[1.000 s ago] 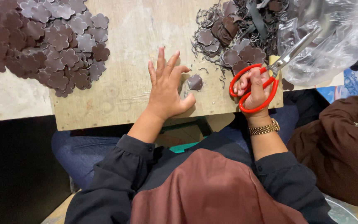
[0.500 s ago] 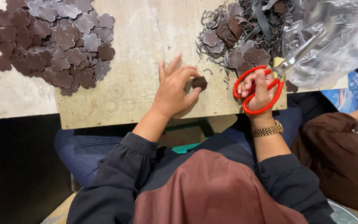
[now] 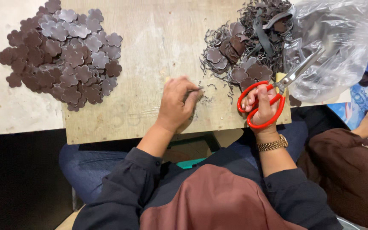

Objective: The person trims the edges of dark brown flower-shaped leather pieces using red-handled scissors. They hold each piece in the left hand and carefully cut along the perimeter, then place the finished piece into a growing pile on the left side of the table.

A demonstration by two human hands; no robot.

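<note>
left hand (image 3: 176,104) pinched on a thin trimming, 6 o'clock of board (image 3: 158,55) | right hand (image 3: 263,104) grips red scissors (image 3: 273,98), blades toward 2 o'clock | risk: tips snag plastic bag (image 3: 341,47)

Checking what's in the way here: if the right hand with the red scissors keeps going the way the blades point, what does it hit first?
The right hand aims the scissors up and to the right. Their blades already reach the clear plastic bag, so the bag probably comes first, though depth is hard to judge.
</note>
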